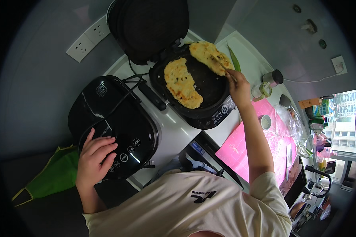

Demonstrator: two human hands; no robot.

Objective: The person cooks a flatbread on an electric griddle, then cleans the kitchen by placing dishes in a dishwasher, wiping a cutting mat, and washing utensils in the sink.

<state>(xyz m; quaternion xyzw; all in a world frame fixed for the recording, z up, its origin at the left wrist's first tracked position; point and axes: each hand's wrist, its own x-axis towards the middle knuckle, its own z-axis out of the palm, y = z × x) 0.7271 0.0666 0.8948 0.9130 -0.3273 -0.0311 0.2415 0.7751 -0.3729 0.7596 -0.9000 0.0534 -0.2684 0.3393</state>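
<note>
My right hand (239, 89) grips wooden chopsticks (221, 63), their tips against a browned flatbread (206, 51) at the far right of an electric griddle (209, 89). This flatbread overlaps the griddle's rim. A second browned flatbread (182, 84) lies flat on the left half of the dark cooking plate. The griddle's round black lid (154, 26) stands raised behind it. My left hand (98, 158) holds nothing and rests, fingers a little apart, on the glossy black lid of a kitchen appliance, probably a rice cooker (136, 124).
Black cables (136, 78) run between the two appliances. A pink silicone mat (240, 148) lies at right with a small bowl (265, 122) and a plastic bag (293, 124). Behind are a green-handled jug (261, 90), a dark-lidded jar (273, 77) and a green leaf (233, 57). A green apron (53, 174) hangs at left.
</note>
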